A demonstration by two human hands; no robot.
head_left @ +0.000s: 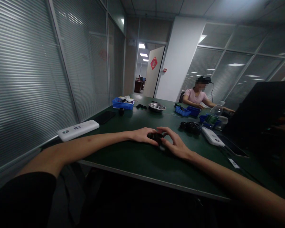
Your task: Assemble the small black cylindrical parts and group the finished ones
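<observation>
My left hand [141,134] and my right hand [174,142] meet over the middle of a dark green table [133,158]. Between them sits a small black object [156,137], resting on or just above the tabletop. The fingers of both hands curl around it and touch it from either side. What the black object is, I cannot make out in the dim light.
A white power bank [78,129] and a black phone [104,117] lie at the left. Blue bins [122,104] [187,110], a metal bowl [157,107], black parts [191,127], another power bank [212,136] and phone [232,146] lie beyond. A person [197,96] sits at the far end.
</observation>
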